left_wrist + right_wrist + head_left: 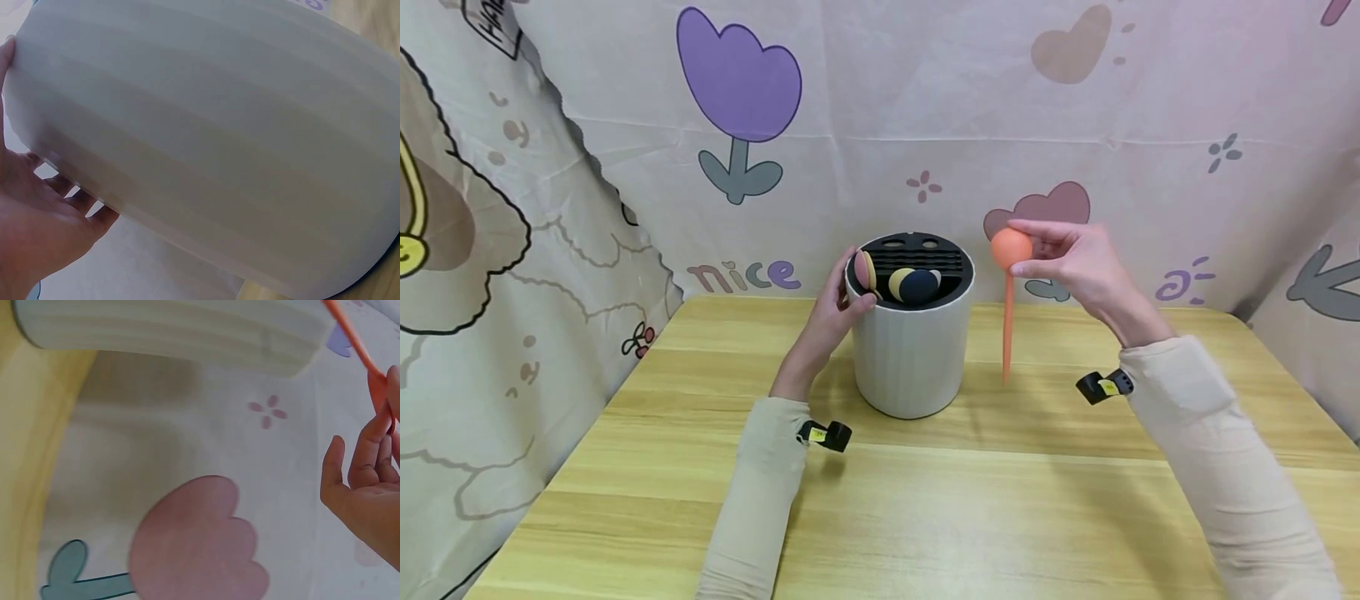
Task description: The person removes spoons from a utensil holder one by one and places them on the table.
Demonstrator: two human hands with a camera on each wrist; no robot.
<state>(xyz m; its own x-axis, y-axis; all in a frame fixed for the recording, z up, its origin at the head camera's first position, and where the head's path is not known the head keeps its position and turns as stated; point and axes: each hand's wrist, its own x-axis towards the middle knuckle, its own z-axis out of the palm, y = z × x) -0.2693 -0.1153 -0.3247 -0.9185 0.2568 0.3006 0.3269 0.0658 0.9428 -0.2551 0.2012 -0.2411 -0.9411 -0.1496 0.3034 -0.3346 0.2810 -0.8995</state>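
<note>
A white ribbed utensil holder stands upright on the table, its black slotted top facing up. My left hand grips its left side near the rim, thumb at the front edge; the left wrist view shows the other fingers partly hidden behind the wall. To the right of the holder, my right hand pinches an orange spoon by its round bowl, the long handle hanging down. Inside the top sit rounded spoon heads: a pink one, a navy one and a yellow one.
The wooden table extends around the holder and toward me. Behind it hangs a printed cloth with flowers and lettering, and more cloth lines the sides. Small black cameras are strapped to both wrists.
</note>
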